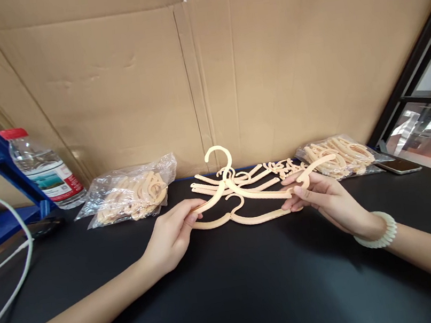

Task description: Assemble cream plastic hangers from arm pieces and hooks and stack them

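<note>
A cream plastic hanger (261, 194) is held up off the table between both hands, its hook pointing upward. My left hand (173, 232) is closed, thumb and fingers pinching the hanger's left end. My right hand (322, 197) is closed around its right end, and a curved cream piece (317, 165) sticks out beyond the thumb there. Whether that piece is joined to the hanger, I cannot tell. Just below lies another cream hanger (256, 219), its ends near my fingers. More cream hangers (259, 183) lie behind the held one, partly hidden.
Clear plastic bags of cream hanger parts stand at the left (135, 195) and right (338, 156). Small cream pieces (281, 167) lie beside the right bag. A phone (398, 166) is at the far right, a water bottle (49, 170) and white cable (30, 248) at left. Cardboard (127, 88) walls the back.
</note>
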A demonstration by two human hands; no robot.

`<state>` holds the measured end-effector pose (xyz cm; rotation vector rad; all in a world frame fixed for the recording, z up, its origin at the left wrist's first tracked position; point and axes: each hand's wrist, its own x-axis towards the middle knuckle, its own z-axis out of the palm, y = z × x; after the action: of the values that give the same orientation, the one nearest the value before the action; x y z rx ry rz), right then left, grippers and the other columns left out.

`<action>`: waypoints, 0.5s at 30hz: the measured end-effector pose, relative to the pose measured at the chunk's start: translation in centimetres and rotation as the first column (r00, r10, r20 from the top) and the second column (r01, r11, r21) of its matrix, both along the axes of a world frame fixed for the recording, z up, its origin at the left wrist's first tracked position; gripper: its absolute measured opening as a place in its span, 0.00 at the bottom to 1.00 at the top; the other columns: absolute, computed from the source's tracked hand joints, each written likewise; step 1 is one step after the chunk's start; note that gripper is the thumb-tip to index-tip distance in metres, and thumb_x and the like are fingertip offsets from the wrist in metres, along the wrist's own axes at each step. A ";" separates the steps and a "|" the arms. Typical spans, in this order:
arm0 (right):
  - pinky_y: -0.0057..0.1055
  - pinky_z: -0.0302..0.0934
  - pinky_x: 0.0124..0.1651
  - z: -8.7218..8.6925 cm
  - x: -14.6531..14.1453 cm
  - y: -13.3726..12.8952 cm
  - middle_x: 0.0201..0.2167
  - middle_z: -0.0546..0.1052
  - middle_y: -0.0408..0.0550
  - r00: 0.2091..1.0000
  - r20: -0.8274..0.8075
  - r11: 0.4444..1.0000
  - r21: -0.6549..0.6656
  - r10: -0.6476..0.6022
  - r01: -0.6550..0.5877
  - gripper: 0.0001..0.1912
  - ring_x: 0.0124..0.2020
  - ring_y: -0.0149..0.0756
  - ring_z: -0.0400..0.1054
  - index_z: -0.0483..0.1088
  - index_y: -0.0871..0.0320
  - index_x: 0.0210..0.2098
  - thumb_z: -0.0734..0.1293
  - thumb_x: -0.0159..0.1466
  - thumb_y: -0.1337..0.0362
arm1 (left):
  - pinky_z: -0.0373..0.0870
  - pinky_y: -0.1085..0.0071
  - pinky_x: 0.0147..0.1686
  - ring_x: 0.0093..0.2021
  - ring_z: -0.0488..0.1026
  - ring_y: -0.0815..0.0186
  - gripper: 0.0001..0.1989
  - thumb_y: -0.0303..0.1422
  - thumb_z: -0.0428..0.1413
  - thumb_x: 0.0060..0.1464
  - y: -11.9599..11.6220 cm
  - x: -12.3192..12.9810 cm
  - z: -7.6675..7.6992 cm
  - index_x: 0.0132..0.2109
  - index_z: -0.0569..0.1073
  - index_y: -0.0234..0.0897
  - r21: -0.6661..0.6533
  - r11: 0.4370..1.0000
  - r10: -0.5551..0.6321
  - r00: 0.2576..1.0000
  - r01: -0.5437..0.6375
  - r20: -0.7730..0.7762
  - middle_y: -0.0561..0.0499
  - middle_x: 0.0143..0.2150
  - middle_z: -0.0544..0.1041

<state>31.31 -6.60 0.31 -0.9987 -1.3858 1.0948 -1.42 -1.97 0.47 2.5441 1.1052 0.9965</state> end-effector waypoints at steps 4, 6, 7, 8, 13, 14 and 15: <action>0.33 0.69 0.36 0.7 0.8 0.2 0.51 0.74 0.47 0.995 -0.095 0.999 0.039 -0.024 0.028 0.08 0.37 0.36 0.68 0.77 0.53 0.34 0.71 0.61 0.56 | 0.67 0.72 0.32 0.30 0.72 0.66 0.13 0.36 0.41 0.66 -0.2 0.0 0.3 0.47 0.68 0.39 0.044 0.997 0.065 0.997 -0.063 -0.048 0.53 0.33 0.75; 0.32 0.67 0.34 1.1 1.7 0.5 0.45 0.76 0.46 0.988 -0.151 0.999 0.021 -0.028 0.032 0.06 0.32 0.32 0.65 0.78 0.52 0.33 0.71 0.61 0.57 | 0.65 0.72 0.29 0.26 0.71 0.67 0.11 0.36 0.41 0.65 -0.5 -0.1 0.5 0.47 0.65 0.39 0.069 0.991 0.121 0.989 -0.116 -0.080 0.56 0.28 0.73; 0.31 0.65 0.33 1.3 2.2 0.6 0.40 0.76 0.45 0.986 -0.163 0.999 0.010 -0.032 0.034 0.06 0.29 0.31 0.64 0.79 0.51 0.34 0.71 0.61 0.58 | 0.64 0.72 0.27 0.25 0.71 0.67 0.10 0.36 0.42 0.65 -0.7 -0.1 0.5 0.47 0.64 0.39 0.088 0.987 0.144 0.983 -0.135 -0.111 0.57 0.27 0.72; 0.31 0.64 0.32 1.5 2.8 0.8 0.35 0.75 0.44 0.986 -0.163 0.999 0.002 -0.042 0.043 0.06 0.27 0.30 0.62 0.79 0.51 0.35 0.71 0.60 0.58 | 0.63 0.72 0.26 0.24 0.71 0.66 0.09 0.36 0.42 0.65 -0.9 -0.2 0.6 0.46 0.63 0.39 0.118 0.983 0.160 0.975 -0.143 -0.154 0.57 0.26 0.72; 0.31 0.62 0.30 2.2 4.9 1.5 0.28 0.71 0.42 1.000 0.000 1.000 -0.024 -0.005 0.005 0.06 0.26 0.30 0.64 0.78 0.52 0.33 0.73 0.57 0.58 | 0.55 0.72 0.21 0.22 0.70 0.65 0.09 0.36 0.41 0.65 -1.7 -0.7 1.6 0.41 0.63 0.40 0.312 0.949 0.174 0.900 -0.045 -0.400 0.54 0.26 0.73; 0.30 0.61 0.29 2.3 5.2 1.6 0.27 0.72 0.42 0.997 0.067 0.999 -0.034 0.035 -0.033 0.07 0.25 0.29 0.64 0.77 0.52 0.33 0.73 0.57 0.57 | 0.53 0.71 0.20 0.21 0.68 0.66 0.09 0.35 0.40 0.65 -1.7 -1.0 1.9 0.40 0.63 0.40 0.315 0.949 0.159 0.887 -0.016 -0.433 0.55 0.26 0.72; 0.29 0.60 0.27 2.3 5.5 1.7 0.26 0.73 0.42 0.989 0.131 0.997 -0.043 0.073 -0.068 0.08 0.24 0.29 0.63 0.77 0.53 0.32 0.74 0.57 0.57 | 0.52 0.71 0.20 0.20 0.67 0.66 0.10 0.34 0.40 0.65 -1.6 -1.2 2.2 0.38 0.63 0.41 0.307 0.951 0.133 0.878 0.017 -0.460 0.55 0.24 0.71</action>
<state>36.78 -4.87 2.63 -1.0736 -1.5214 1.1275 -2.65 -3.55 2.70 3.1395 1.2298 0.5914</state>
